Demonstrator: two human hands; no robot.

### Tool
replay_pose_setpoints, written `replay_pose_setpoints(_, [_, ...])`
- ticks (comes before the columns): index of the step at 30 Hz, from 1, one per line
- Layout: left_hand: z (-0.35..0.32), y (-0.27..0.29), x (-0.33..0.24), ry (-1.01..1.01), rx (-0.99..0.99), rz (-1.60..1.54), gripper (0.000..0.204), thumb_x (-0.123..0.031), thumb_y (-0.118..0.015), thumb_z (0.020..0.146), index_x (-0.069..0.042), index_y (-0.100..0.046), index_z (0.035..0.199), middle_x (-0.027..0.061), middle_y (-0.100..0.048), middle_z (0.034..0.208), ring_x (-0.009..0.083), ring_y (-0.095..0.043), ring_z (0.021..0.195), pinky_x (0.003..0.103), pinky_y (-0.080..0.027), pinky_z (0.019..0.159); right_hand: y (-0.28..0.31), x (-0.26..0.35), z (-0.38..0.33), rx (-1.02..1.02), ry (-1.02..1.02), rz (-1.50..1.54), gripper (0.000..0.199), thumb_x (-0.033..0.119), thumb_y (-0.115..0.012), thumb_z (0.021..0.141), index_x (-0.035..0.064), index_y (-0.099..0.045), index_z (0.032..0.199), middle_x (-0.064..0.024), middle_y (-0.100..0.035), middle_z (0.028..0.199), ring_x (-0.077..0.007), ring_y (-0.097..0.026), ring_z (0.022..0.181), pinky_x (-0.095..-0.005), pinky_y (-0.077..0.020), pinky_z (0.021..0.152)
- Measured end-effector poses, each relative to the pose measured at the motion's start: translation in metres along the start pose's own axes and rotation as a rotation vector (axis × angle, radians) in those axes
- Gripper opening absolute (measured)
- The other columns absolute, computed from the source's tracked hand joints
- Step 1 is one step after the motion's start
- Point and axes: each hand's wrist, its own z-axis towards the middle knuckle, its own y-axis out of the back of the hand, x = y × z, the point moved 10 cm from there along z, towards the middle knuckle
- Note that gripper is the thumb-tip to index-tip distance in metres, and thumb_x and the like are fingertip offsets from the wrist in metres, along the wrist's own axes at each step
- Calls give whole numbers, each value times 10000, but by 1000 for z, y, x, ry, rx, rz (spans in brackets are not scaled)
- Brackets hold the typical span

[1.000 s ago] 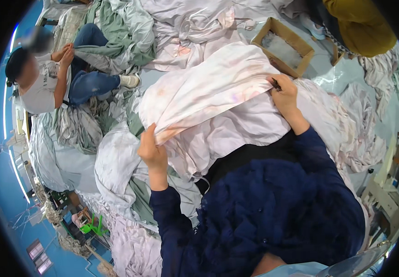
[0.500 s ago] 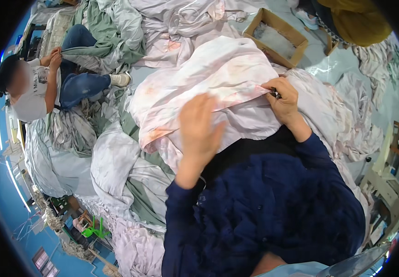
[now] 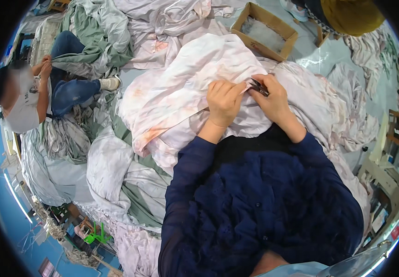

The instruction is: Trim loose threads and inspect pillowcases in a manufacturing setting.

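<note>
Pale pink-and-white patterned fabric (image 3: 195,69) spreads in folds over my lap and the area in front of me. My left hand (image 3: 225,101) is closed on an edge of this fabric, fingers pinched together near its seam. Close beside it, my right hand (image 3: 273,97) grips small dark thread snips (image 3: 258,87), whose tips point toward the fabric edge at my left fingers. Whether the blades touch the cloth I cannot tell.
An open cardboard box (image 3: 266,34) with pale scraps inside stands beyond the fabric. At the left a person (image 3: 29,94) sits holding green-and-white cloth (image 3: 102,41). More heaped fabric (image 3: 112,171) lies to my left. A green plastic stool (image 3: 97,234) is at lower left.
My left hand has moved right and up from over the fabric and now pinches its edge beside my right hand. The right hand has shifted slightly left, and the snips show more clearly.
</note>
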Motion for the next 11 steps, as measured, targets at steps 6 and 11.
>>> replay_pose_setpoints(6, [-4,8,-18,-151,-95,107,186,-42,-671,680,-68,-679,864,17,-577,704,205,-561,661,339,-426,665,14,17,-23,20,-27,-45,361,91,-692,824,18,-572,1157,-127,-580,918,-259,-567,776,-329,-460,687])
replay_pose_setpoints(11, [-5,4,-24,-181,-70,70,207,-50,-676,646,-74,-673,851,28,-582,708,220,-565,659,343,-442,679,10,26,-36,67,-2,-56,332,82,-660,857,18,-570,1171,-132,-587,928,-254,-577,800,-332,-468,714])
